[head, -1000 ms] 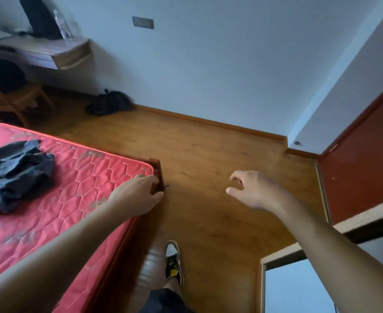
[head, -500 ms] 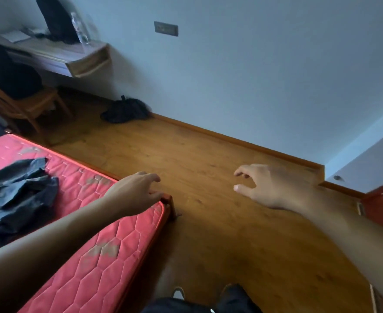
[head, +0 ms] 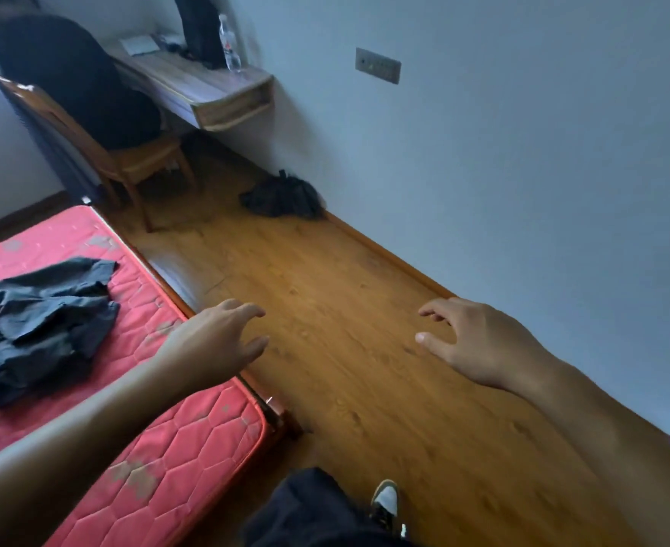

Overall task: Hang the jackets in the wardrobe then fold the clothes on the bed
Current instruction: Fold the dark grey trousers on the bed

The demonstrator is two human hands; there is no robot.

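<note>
While the crumpled dark grey clothes (head: pixel 45 329) lie on the red quilted bed (head: pixel 191 440), the left grip (head: pixel 214 341) hovers above the bed's edge and the right grip (head: pixel 479 345) above the brown wooden floor (head: pixel 345 294) beside the bed; both are loosely spread, holding nothing.

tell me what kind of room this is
Most likely a bedroom: a bed with a red mattress, a wall-mounted desk and a wooden chair by it.
</note>
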